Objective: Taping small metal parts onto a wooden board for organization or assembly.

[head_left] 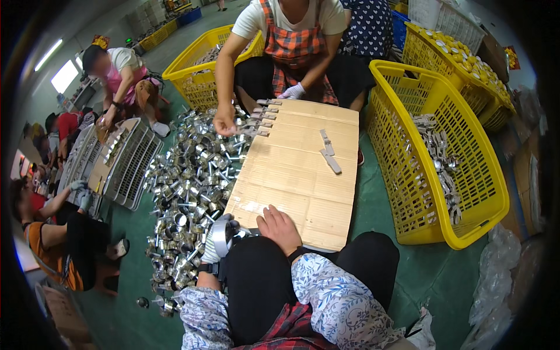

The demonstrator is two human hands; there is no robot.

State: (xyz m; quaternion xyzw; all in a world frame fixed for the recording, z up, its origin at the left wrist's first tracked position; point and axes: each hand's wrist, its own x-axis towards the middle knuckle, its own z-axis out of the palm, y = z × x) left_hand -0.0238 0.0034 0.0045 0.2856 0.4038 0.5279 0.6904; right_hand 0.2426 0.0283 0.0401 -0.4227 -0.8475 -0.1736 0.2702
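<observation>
My left hand (pixel 210 249), in a pale glove, is closed on a round silver metal part (pixel 220 235) beside my left knee. My bare right hand (pixel 280 227) rests on the near edge of a cardboard-topped board (pixel 297 186), fingers stretched out. Part of a dark piece shows between my two hands; its kind is unclear. Two flat metal hinge-like pieces (pixel 328 153) lie on the board's right half. Along its far left edge sit several metal pieces (pixel 263 119), where the bare hand (pixel 224 121) of a person opposite is at work.
A heap of shiny round metal parts with stems (pixel 192 186) covers the floor left of the board. At the right stands a yellow basket (pixel 402 175) holding metal pieces. Another yellow basket (pixel 195 87) stands beyond the heap. More people work around racks (pixel 131 169) at the left.
</observation>
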